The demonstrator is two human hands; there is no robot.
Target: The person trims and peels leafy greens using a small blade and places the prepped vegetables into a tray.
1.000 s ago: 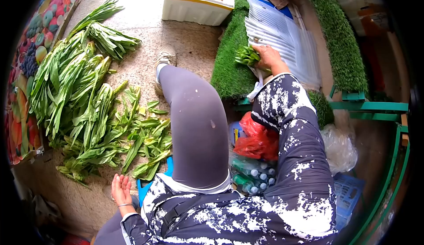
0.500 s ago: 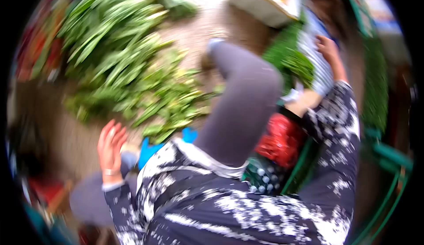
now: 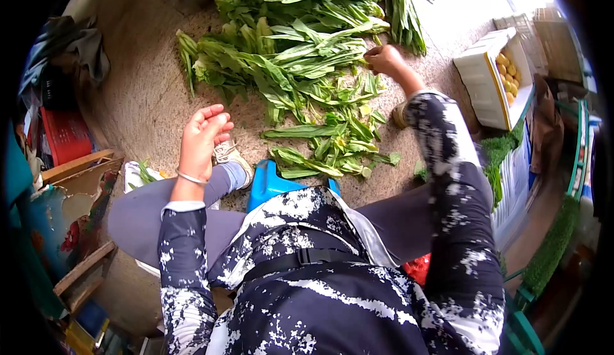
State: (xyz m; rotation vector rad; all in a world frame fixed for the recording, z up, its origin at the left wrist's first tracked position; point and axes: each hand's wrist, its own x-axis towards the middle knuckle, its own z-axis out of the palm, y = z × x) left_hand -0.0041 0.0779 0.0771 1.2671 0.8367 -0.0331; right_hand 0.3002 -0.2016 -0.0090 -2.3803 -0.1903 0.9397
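Leafy green vegetables (image 3: 320, 51) with long narrow leaves lie heaped on the floor in front of me. Nearer to me is a looser scatter of trimmed leaves (image 3: 329, 139). My right hand (image 3: 387, 62) reaches to the right edge of the heap, its fingers curled together at the leaf tips. What they hold, if anything, is hidden. On the left, my left hand (image 3: 204, 139) hovers above my knee, palm turned inward, fingers loosely bent and apart with nothing in them. Part of a blue plastic stool (image 3: 259, 189) shows between my legs.
A white foam box (image 3: 476, 80) with yellow round produce stands at the right. Beside it runs green artificial turf (image 3: 553, 246) along a rack. To the left are a red crate (image 3: 67, 134), a worn wooden frame (image 3: 83, 268) and dark cloth (image 3: 73, 48).
The view has swung right and steadied. My right hand has moved from the rack side to the leaf heap. My left hand stays raised and empty.
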